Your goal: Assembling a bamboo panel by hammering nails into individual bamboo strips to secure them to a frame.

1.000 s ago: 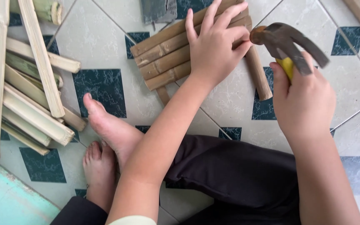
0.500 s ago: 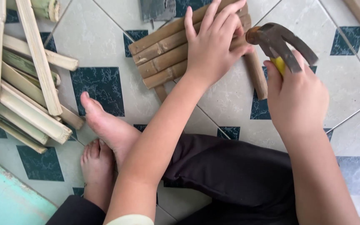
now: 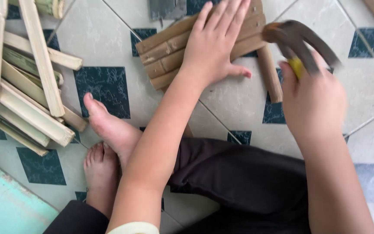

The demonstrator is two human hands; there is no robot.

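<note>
Sitting on tiled floor, white tiles with dark green squares; bare feet tucked at left, black trousers below. Pile of pale split bamboo strips lies at left, well apart from hands. Brown bamboo slat panel rests on floor at top centre, short crosspiece poking out beneath it. Left hand pressed flat on panel, fingers spread wide. Right hand closed round yellow handle of claw hammer; dark head blurred, just right of panel.
</note>
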